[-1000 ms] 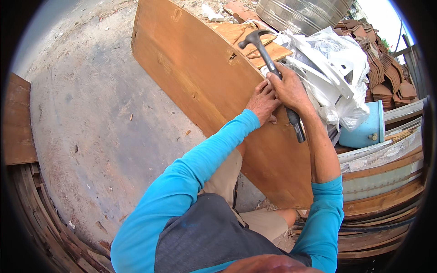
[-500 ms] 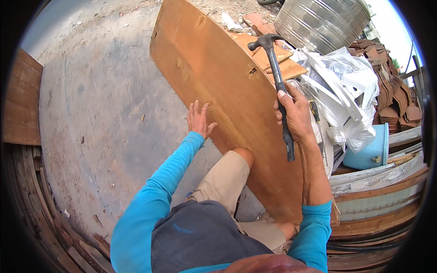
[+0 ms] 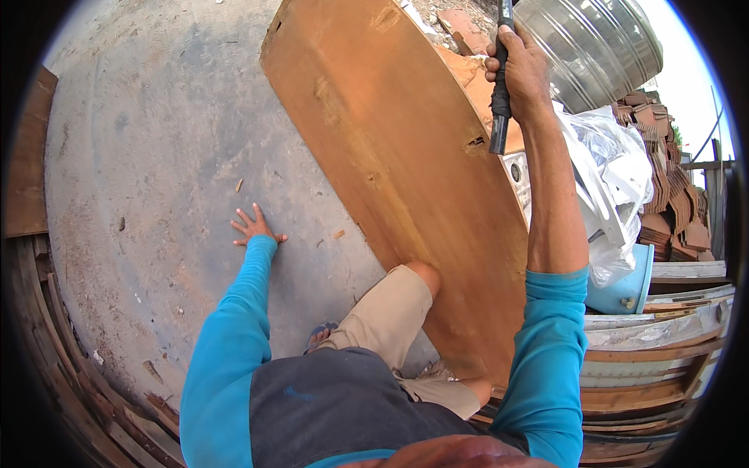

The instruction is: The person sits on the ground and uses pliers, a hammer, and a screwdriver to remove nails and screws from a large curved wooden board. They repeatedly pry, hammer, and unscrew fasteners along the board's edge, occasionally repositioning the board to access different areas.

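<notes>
A hammer [image 3: 501, 97] is gripped by its dark handle in my right hand [image 3: 524, 72], raised toward the far right; its head lies beyond the top edge of the picture. My left hand [image 3: 255, 228] is spread open and holds nothing, out over the grey ground to the left of a large brown wooden panel [image 3: 406, 179]. The panel stands on edge, tilted, and runs from the far middle down to my legs. My bent knee meets its lower part. A small dark hole shows near its right edge, close to the end of the hammer handle.
Right of the panel lie white plastic sheeting [image 3: 612, 168], a blue bucket [image 3: 624, 285] and stacked roof tiles [image 3: 675, 183]. Behind them rests a large ribbed metal tank [image 3: 589, 51]. Timber strips [image 3: 86, 374] line the lower left, below another brown board [image 3: 31, 156]. Grey ground [image 3: 172, 156] spreads between.
My right hand has lifted the hammer up and away, taking its head out of view. My left hand has left the panel's edge and moved left, its fingers spreading.
</notes>
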{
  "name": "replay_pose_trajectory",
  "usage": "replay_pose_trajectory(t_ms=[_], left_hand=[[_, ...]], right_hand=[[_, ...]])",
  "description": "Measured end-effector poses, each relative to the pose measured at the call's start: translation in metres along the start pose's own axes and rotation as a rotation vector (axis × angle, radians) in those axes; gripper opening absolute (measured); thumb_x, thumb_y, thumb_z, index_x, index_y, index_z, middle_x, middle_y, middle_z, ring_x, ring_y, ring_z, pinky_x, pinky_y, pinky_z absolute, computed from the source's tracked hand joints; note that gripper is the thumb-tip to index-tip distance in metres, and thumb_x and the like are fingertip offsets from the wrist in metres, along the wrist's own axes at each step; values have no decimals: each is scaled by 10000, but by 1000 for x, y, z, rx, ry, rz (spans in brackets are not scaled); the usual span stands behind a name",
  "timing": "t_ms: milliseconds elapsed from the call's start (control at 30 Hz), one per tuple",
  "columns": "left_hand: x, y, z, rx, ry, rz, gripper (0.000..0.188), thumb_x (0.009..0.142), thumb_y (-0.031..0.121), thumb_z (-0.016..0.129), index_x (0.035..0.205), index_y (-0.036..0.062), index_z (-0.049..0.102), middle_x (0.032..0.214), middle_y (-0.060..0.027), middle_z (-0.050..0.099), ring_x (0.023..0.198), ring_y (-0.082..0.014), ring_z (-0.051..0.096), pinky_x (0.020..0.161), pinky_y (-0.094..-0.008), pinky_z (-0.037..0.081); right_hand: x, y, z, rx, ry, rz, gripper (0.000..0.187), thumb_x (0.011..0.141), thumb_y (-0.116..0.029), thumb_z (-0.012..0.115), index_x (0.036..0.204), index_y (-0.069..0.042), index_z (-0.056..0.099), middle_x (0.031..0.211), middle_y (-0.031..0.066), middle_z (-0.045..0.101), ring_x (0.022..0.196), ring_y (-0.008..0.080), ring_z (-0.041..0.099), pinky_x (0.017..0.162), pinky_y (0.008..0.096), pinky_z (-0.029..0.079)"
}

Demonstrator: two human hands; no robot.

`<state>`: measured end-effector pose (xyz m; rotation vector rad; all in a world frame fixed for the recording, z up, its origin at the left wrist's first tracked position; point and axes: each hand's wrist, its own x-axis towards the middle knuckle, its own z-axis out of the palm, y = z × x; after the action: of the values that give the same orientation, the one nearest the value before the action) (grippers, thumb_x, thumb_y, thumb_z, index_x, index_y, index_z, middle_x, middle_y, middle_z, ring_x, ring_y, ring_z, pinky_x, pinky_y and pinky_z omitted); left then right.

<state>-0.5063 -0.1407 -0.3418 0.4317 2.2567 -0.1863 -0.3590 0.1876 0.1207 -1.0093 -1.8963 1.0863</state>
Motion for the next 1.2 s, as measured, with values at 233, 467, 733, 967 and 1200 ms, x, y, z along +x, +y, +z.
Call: replay_pose_trajectory(t_ms=[233, 467, 733, 967, 1200], left_hand=[[2, 0, -3, -11, -4, -3, 1396, 654, 517, 950, 1657, 350, -6, 1717, -159, -145, 1567, -470, -71, 1151, -772, 239], [3, 5, -7, -11, -27, 11, 1420, 638, 519, 958, 1658, 345, -15, 1713, -165, -162, 1562, -476, -94, 1148, -779, 230], [13, 1, 0, -38, -22, 4, 1430, 628, 525, 960, 1656, 357, -21, 1709, -165, -177, 1563, -470, -98, 1151, -777, 231], [10, 3, -1, -12, -26, -13, 1415, 639, 522, 956, 1656, 355, -13, 1707, -167, -181, 1563, -472, -93, 1149, -778, 237], [11, 1, 1, -22, -15, -12, 1413, 641, 498, 962, 1654, 361, -15, 1714, -142, -175, 1569, -461, -65, 1134, -774, 268]], right_hand=[[29, 10, 11, -115, -252, 443, 353, 1049, -229, 568, 1316, 0, 548, 744, 27, 563, 564, 62, 501, 479, 218, 467], [54, 4, -8, -14, 178, -43, 248, 1041, -212, 483, 1115, 12, 560, 794, 55, 564, 602, 100, 543, 521, 272, 504], [23, 16, -9, -166, -197, 321, 349, 1046, -247, 531, 1284, 6, 569, 785, 17, 560, 562, 76, 520, 494, 244, 479], [32, 24, 16, -129, 65, 105, 296, 1042, -199, 470, 1225, 24, 538, 780, 45, 549, 573, 95, 521, 496, 255, 473], [20, -4, 2, -195, -190, 156, 461, 1066, -317, 553, 1411, -14, 517, 769, -11, 541, 576, 44, 504, 480, 203, 450]])
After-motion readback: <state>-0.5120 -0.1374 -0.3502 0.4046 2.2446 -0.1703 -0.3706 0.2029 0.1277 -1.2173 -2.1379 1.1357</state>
